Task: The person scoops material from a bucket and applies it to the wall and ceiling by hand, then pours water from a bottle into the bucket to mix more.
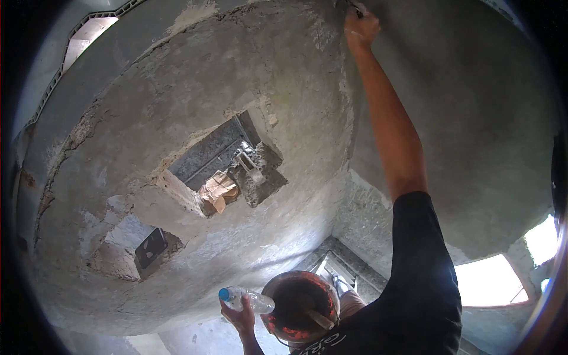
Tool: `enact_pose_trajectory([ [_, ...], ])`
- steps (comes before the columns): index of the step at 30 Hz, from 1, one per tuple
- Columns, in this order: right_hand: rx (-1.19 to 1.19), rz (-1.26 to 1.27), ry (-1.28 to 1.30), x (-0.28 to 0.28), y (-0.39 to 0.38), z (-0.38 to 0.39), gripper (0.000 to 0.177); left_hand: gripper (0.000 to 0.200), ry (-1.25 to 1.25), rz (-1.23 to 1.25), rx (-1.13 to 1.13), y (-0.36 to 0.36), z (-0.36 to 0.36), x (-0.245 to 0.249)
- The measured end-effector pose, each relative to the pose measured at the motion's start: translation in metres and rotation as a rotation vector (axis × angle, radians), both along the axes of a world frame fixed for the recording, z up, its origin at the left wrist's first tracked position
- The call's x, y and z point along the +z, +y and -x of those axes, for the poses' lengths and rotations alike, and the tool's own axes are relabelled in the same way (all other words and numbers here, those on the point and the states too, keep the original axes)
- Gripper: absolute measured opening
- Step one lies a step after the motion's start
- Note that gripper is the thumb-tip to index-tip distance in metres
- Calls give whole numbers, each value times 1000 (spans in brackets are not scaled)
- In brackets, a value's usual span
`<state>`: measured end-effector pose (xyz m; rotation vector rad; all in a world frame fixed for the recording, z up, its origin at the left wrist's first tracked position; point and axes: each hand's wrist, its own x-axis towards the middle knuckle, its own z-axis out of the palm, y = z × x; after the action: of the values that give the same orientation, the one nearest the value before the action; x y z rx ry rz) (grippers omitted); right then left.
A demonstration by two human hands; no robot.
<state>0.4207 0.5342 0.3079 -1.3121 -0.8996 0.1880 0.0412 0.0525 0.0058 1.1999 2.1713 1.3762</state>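
My right hand (361, 26) is stretched out at arm's length against the rough grey plaster wall (296, 71), at the corner where two walls meet. It is closed on a small dark tool (354, 6) that the frame edge mostly cuts off. My left hand (239, 316) is low in the view and grips a clear plastic bottle (248, 299) with a blue cap. Right beside the bottle is a round bucket (273, 296) with a red-stained rim, dark inside, with a wooden handle (320, 319) sticking out of it.
An open recess in the wall (207, 154) holds crumpled brown paper (218, 189) and a small metal tool (248, 165). A second recess holds a black box (151, 248). Bright openings show at the right (491, 281) and upper left (89, 35).
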Motion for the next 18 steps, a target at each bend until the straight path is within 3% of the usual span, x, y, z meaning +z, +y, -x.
enact_pose_trajectory([
  [1, 1, -4, 4, -1, 2, 4, 24, 61, -28, 9, -19, 2, -1, 2],
  [3, -164, -433, -25, -7, 2, 16, 29, 58, -23, -6, -8, 1, -2, 2],
  [9, -52, -164, -60, 2, -19, 18, 23, 55, -47, -5, -70, -5, 9, -5],
  [10, -53, -164, -60, 1, -22, 23, 23, 55, -64, -56, -36, -3, 8, -4],
  [12, -124, -454, -230, -2, -29, 38, 25, 57, -80, -103, 1, -4, 7, -4],
  [18, 121, -353, -97, -8, -35, 58, 25, 58, -71, -114, 30, -4, 4, 0],
])
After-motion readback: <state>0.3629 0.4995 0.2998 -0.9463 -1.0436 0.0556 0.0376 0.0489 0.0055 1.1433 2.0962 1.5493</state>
